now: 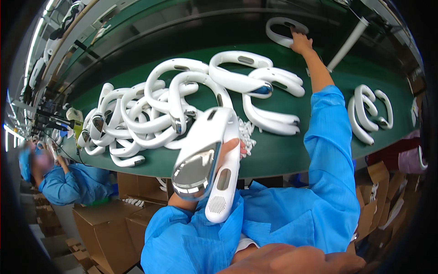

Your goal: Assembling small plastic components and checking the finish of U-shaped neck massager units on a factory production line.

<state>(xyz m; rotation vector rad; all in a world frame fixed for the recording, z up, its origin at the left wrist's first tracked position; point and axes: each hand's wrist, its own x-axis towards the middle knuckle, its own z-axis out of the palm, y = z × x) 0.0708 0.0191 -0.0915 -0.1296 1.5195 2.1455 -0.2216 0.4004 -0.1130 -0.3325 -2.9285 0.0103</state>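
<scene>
My left hand is wrapped round a white U-shaped neckband device held close to my chest. The device has a shiny chrome oval cap at one end and a dotted grille with an oval slot on the other arm. My right arm stretches far forward over the dark green surface. There, my right hand has its fingers closed over the rim of another white neckband device. Just behind my left hand lies a pile of small white parts, partly hidden by the held device.
Many white neckbands lie heaped on the green table at left and centre, with several more at right. A white post stands at the far right. Cardboard boxes sit below the edge; a co-worker in blue is at left.
</scene>
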